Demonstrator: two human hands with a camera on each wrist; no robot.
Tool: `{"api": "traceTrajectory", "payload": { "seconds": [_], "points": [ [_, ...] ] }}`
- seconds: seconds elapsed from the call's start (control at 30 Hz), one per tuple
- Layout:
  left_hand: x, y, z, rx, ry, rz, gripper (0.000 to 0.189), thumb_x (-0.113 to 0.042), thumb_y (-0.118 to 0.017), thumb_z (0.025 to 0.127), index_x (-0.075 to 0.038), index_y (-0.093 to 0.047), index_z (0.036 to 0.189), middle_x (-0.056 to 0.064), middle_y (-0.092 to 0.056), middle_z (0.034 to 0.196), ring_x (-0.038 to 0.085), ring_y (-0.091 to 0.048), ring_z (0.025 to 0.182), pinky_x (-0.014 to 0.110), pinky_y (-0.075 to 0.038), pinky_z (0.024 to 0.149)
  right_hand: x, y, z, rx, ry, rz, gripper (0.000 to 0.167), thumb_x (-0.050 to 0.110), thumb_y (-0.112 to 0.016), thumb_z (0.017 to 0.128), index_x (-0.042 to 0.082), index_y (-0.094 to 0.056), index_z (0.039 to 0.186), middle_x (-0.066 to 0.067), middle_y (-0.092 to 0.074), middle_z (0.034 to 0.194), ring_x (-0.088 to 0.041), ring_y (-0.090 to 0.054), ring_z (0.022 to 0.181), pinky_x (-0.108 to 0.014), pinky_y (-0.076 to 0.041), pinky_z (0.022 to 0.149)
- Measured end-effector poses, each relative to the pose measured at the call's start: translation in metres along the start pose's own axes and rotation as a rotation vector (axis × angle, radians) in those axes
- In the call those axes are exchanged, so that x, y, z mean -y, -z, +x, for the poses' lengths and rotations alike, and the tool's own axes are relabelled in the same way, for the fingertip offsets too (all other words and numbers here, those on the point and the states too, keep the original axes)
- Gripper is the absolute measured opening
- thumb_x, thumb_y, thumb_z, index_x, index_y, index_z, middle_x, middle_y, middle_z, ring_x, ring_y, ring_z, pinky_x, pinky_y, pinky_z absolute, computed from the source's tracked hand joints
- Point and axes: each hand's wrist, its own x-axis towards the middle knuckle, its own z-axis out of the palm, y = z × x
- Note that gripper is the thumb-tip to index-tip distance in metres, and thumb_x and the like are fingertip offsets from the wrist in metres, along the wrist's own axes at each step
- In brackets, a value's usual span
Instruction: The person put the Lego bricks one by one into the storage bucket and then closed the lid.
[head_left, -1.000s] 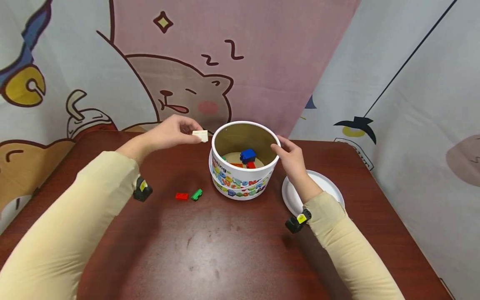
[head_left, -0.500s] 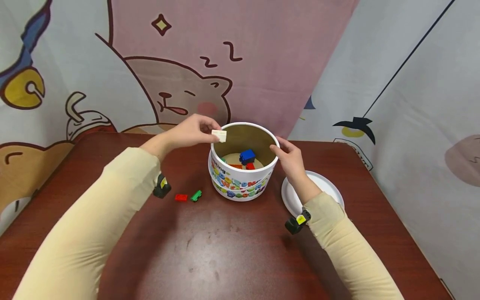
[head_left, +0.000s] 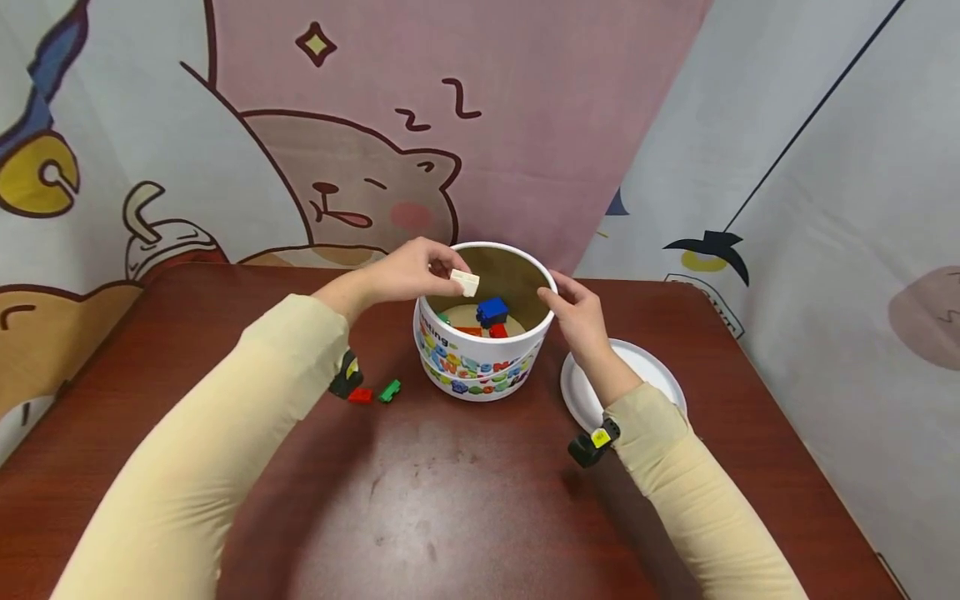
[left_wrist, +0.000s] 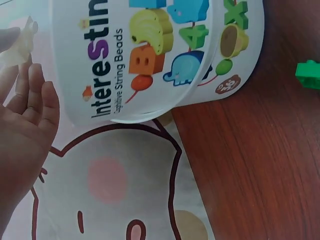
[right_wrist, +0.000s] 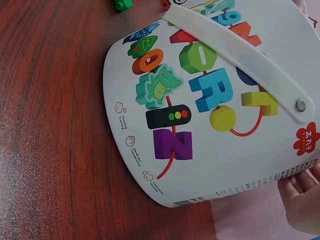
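A white toy brick [head_left: 465, 282] is pinched between the thumb and fingers of my left hand [head_left: 408, 271], over the left part of the bucket's opening. The white printed bucket [head_left: 480, 388] stands upright on the table. My right hand [head_left: 583, 321] grips its rim on the right, thumb at the inner edge and fingers outside. Inside the bucket lie a blue brick [head_left: 492, 312], a red piece [head_left: 498, 331], an orange piece and a bit of green. In the left wrist view the white brick [left_wrist: 22, 45] shows at the fingertips, partly cut off.
On the table left of the bucket lie a red brick [head_left: 361, 396] and a green brick [head_left: 390, 391]. The round white lid [head_left: 645, 360] lies at the right, partly under my right forearm. A printed curtain [head_left: 540, 125] hangs behind the table [head_left: 450, 517].
My left hand has moved right with the white brick, from beside the bucket to over its opening. The right hand keeps its grip on the rim.
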Motion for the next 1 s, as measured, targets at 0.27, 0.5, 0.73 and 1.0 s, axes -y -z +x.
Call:
{"api": "traceTrajectory", "payload": {
  "seconds": [0.27, 0.5, 0.73, 1.0],
  "points": [
    [-0.001, -0.006, 0.003, 0.021, -0.012, 0.011, 0.025, -0.015, -0.068, 0.082, -0.004, -0.068, 0.104, 0.008, -0.064, 0.092, 0.018, -0.057, 0.085, 0.027, -0.047, 0.078, 0.0, 0.0, 0.0, -0.005, 0.012, -0.001, 0.044, 0.014, -0.061, 0.089, 0.005, -0.054, 0.131, -0.014, -0.056, 0.126, -0.008, -0.052, 0.098, -0.022, -0.045, 0.088],
    [0.0, -0.01, 0.003, 0.027, -0.022, 0.025, 0.025, -0.013, -0.066, 0.082, -0.005, -0.066, 0.106, 0.007, -0.062, 0.091, 0.019, -0.055, 0.085, 0.027, -0.045, 0.078, -0.001, -0.001, 0.0, -0.005, 0.009, 0.007, 0.043, 0.013, -0.061, 0.089, 0.005, -0.054, 0.131, -0.014, -0.056, 0.127, -0.006, -0.052, 0.095, -0.03, -0.045, 0.095],
    [0.001, -0.011, 0.003, 0.025, -0.026, 0.036, 0.025, -0.014, -0.068, 0.082, -0.006, -0.066, 0.106, 0.009, -0.065, 0.1, 0.02, -0.058, 0.092, 0.032, -0.047, 0.086, -0.001, -0.001, -0.001, -0.009, 0.02, 0.015, 0.043, 0.011, -0.061, 0.089, 0.004, -0.054, 0.131, -0.015, -0.056, 0.124, -0.005, -0.052, 0.092, -0.035, -0.044, 0.098],
    [0.004, 0.002, -0.012, -0.061, -0.032, -0.033, 0.024, -0.013, -0.069, 0.082, -0.005, -0.066, 0.104, 0.009, -0.066, 0.105, 0.019, -0.058, 0.094, 0.034, -0.047, 0.087, -0.001, -0.001, -0.001, -0.006, 0.021, 0.018, 0.043, 0.011, -0.06, 0.089, 0.004, -0.053, 0.131, -0.016, -0.055, 0.127, -0.004, -0.053, 0.092, -0.036, -0.043, 0.099]
  ]
}}
